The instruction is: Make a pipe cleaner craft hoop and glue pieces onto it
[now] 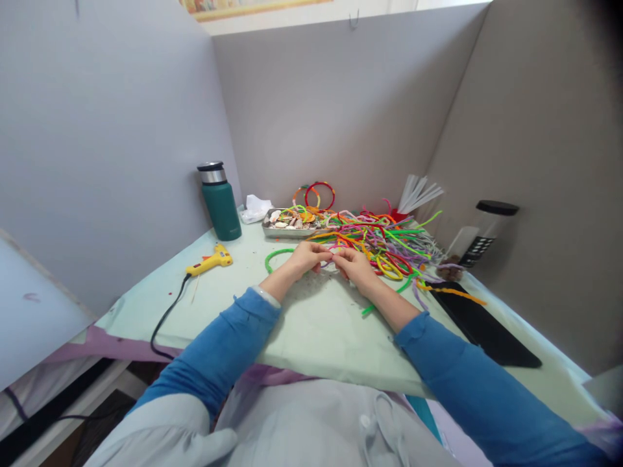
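Observation:
My left hand (305,256) and my right hand (354,263) meet at the middle of the table, fingers curled and pinched together on a thin pale pipe cleaner (333,261) between them. A green pipe-cleaner ring (273,257) lies just left of my left hand. Behind my right hand spreads a big heap of coloured pipe cleaners (389,243). A short green piece (368,309) lies by my right wrist.
A yellow glue gun (211,261) with a black cord lies at the left. A green flask (220,202) stands at the back left beside a metal tray of shells (292,221). Wrapped rings (319,194) lean on the back wall. A black mat (481,323) and a jar (481,237) sit right.

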Available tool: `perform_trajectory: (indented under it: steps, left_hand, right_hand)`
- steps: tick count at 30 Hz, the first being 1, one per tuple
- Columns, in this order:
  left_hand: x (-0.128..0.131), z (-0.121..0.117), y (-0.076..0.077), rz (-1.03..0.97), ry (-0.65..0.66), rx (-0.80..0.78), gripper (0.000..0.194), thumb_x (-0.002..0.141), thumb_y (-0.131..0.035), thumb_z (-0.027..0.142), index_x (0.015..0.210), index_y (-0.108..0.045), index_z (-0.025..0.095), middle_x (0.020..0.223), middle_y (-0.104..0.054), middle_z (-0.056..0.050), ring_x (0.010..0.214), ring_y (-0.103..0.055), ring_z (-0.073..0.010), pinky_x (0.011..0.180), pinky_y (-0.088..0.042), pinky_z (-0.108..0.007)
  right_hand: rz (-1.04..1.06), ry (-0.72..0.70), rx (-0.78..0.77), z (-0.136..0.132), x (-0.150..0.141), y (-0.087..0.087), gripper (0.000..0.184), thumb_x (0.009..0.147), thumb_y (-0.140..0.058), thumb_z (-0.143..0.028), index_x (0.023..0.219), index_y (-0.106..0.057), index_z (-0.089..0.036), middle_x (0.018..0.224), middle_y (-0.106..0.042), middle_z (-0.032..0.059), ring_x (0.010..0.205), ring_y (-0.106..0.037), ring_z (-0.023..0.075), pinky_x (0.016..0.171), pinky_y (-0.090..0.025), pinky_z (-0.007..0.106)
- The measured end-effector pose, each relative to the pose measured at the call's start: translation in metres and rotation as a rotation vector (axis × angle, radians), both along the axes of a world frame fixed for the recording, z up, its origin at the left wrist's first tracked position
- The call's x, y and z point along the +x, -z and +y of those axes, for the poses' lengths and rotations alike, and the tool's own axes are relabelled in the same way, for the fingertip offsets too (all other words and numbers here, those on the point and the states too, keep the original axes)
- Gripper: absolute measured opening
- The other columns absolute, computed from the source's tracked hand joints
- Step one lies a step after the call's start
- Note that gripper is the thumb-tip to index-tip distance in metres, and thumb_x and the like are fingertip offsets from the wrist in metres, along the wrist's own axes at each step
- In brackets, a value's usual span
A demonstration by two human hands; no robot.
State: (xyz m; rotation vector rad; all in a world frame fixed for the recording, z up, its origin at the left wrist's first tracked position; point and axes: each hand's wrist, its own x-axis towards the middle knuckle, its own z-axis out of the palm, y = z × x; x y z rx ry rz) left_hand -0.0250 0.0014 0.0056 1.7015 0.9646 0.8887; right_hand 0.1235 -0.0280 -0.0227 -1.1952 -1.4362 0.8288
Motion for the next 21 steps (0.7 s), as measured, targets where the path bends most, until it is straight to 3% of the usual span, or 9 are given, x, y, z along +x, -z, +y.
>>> perform_trajectory:
  steps: [10, 14, 18, 20, 21]
  left_hand:
    - [-0.001, 0.0, 0.0, 0.016, 0.0, 0.008, 0.021, 0.068, -0.065, 0.031, 0.073, -0.062, 0.01, 0.048, -0.051, 0.004, 0.037, -0.042, -0.0049, 0.04, -0.031, -0.018]
    - [0.0, -0.003, -0.002, 0.041, -0.059, -0.006, 0.015, 0.075, -0.058, 0.025, 0.071, -0.058, 0.011, 0.041, -0.047, 0.005, 0.034, -0.041, -0.005, 0.039, -0.029, -0.017]
    - [0.001, 0.001, -0.003, -0.004, -0.154, -0.009, 0.012, 0.076, -0.058, 0.021, 0.07, -0.055, 0.011, 0.044, -0.048, 0.005, 0.034, -0.042, -0.0045, 0.039, -0.03, -0.017]
    - [-0.002, 0.005, -0.005, -0.045, -0.205, 0.0, 0.012, 0.075, -0.059, 0.022, 0.071, -0.055, 0.011, 0.047, -0.051, 0.004, 0.034, -0.043, -0.004, 0.04, -0.032, -0.017]
    - [-0.004, 0.006, -0.008, -0.068, -0.224, 0.004, 0.012, 0.075, -0.06, 0.022, 0.072, -0.055, 0.011, 0.048, -0.051, 0.004, 0.035, -0.043, -0.004, 0.041, -0.033, -0.017]
  right_hand:
    - [0.009, -0.03, 0.022, 0.001, 0.0, 0.001, 0.024, 0.071, -0.057, -0.041, 0.066, -0.052, -0.018, 0.045, -0.044, -0.0058, 0.035, -0.033, 0.0064, 0.034, -0.024, 0.02]
    - [-0.053, 0.047, 0.067, 0.003, 0.002, 0.002, 0.026, 0.076, -0.05, -0.044, 0.072, -0.055, -0.019, 0.055, -0.051, -0.0031, 0.039, -0.039, 0.008, 0.039, -0.032, 0.022]
    - [-0.341, 0.188, 0.31, 0.005, 0.013, -0.006, 0.02, 0.076, -0.052, -0.034, 0.07, -0.063, -0.018, 0.08, -0.058, 0.0056, 0.071, -0.056, 0.0167, 0.064, -0.046, 0.03]
    - [-0.458, 0.211, 0.439, 0.001, 0.015, -0.02, 0.017, 0.072, -0.056, -0.024, 0.084, -0.067, -0.019, 0.106, -0.055, 0.0095, 0.093, -0.055, 0.0216, 0.079, -0.045, 0.035]
    - [-0.503, 0.21, 0.487, -0.005, 0.013, -0.029, 0.028, 0.069, -0.059, -0.02, 0.097, -0.066, -0.021, 0.118, -0.049, 0.0103, 0.103, -0.051, 0.024, 0.086, -0.042, 0.038]
